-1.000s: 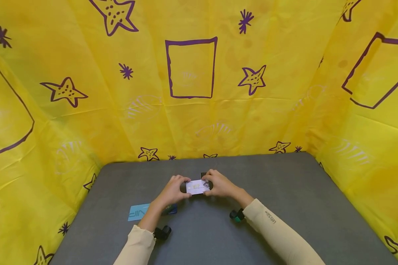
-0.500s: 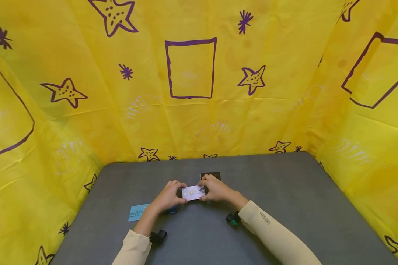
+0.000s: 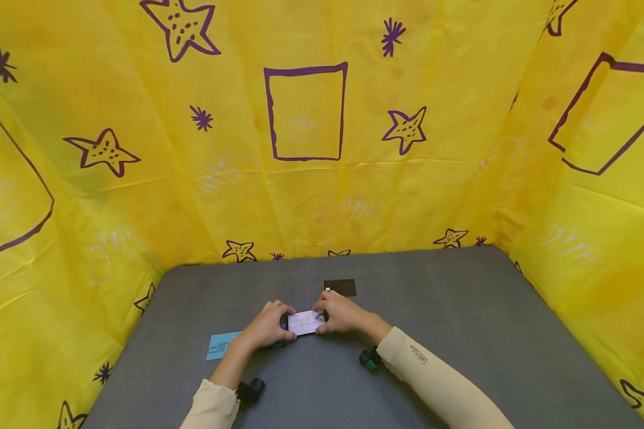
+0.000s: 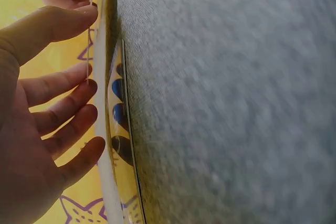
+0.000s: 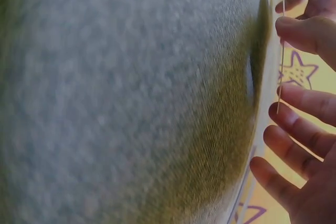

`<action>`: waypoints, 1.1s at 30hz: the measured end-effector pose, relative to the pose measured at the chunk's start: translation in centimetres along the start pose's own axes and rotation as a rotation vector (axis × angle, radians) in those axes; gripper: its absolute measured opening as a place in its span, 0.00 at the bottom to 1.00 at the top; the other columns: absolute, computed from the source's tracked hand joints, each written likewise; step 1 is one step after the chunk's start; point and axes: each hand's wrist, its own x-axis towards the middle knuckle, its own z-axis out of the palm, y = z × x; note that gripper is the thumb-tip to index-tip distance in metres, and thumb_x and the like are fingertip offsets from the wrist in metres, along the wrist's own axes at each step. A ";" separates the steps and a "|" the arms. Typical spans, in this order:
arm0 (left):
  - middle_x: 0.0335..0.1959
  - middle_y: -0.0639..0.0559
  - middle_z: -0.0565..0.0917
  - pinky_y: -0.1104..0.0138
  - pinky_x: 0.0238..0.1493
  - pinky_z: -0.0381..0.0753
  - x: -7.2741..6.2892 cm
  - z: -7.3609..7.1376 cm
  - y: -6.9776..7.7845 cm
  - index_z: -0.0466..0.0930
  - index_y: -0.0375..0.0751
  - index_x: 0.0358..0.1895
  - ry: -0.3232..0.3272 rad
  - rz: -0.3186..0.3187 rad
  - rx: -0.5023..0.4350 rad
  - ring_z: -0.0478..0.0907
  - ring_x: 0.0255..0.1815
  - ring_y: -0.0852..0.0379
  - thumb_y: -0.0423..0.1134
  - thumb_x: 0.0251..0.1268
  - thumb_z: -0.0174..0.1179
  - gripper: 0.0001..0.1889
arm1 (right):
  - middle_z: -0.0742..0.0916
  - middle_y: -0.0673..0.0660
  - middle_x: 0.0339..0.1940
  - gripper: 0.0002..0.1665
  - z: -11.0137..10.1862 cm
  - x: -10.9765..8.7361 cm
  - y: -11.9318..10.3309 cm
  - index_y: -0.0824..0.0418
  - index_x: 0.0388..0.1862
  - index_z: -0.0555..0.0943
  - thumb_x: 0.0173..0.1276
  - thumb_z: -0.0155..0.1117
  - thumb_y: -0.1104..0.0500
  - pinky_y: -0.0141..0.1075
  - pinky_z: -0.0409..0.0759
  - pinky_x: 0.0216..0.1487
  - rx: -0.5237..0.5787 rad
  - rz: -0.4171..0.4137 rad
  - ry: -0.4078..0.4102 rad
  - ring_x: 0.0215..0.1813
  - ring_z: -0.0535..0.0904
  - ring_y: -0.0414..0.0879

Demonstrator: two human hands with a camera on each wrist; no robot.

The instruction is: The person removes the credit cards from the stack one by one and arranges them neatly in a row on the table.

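A white card (image 3: 306, 322) with gold VIP lettering is held level between both hands, close over the grey table. My left hand (image 3: 268, 325) pinches its left end between thumb and fingers. At the opposite end, my right hand (image 3: 343, 313) pinches it the same way. Both wrist views show the card edge-on as a thin line, with the thumb (image 4: 73, 23) on one side and fingertips on the other. Left of the hands lies a light blue card (image 3: 222, 344), partly covered by the left forearm. A black card (image 3: 343, 288) lies just beyond the right hand.
The grey tabletop (image 3: 434, 333) extends around the hands. Yellow curtains (image 3: 311, 202) with purple drawings enclose its back and sides. In the left wrist view, a glossy card (image 4: 126, 177) on the table reflects the fingers.
Both hands have moved the white card left and toward the person. The black card, partly covered by the right hand before, now shows almost whole. The light blue card has stayed put.
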 end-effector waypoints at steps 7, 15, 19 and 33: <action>0.43 0.49 0.80 0.51 0.52 0.72 -0.4 0.1 -0.2 0.82 0.41 0.45 -0.011 -0.005 0.033 0.71 0.48 0.49 0.44 0.45 0.76 0.22 | 0.80 0.50 0.42 0.29 0.2 -0.1 -0.7 0.56 0.51 0.84 0.53 0.76 0.44 0.32 0.72 0.44 -0.017 0.012 -0.030 0.43 0.72 0.42; 0.41 0.50 0.79 0.50 0.51 0.71 -0.8 0.2 -0.4 0.82 0.41 0.43 -0.030 0.026 0.049 0.70 0.46 0.51 0.45 0.44 0.76 0.22 | 0.79 0.48 0.41 0.29 0.2 -0.3 -1.1 0.55 0.51 0.85 0.53 0.76 0.43 0.31 0.70 0.43 -0.035 0.007 -0.059 0.41 0.70 0.39; 0.41 0.50 0.79 0.50 0.50 0.70 -0.9 0.2 -0.3 0.82 0.41 0.43 -0.033 0.022 0.070 0.70 0.46 0.51 0.46 0.43 0.76 0.23 | 0.80 0.49 0.41 0.29 0.4 -0.3 -1.2 0.55 0.51 0.85 0.53 0.76 0.42 0.31 0.71 0.43 -0.058 0.003 -0.058 0.42 0.71 0.40; 0.44 0.49 0.79 0.49 0.53 0.69 -1.2 0.0 -0.2 0.82 0.41 0.47 -0.058 0.026 0.069 0.70 0.49 0.50 0.45 0.47 0.75 0.23 | 0.79 0.48 0.40 0.29 0.7 -0.5 -1.4 0.54 0.50 0.85 0.52 0.76 0.41 0.32 0.72 0.44 -0.091 -0.009 -0.039 0.42 0.71 0.39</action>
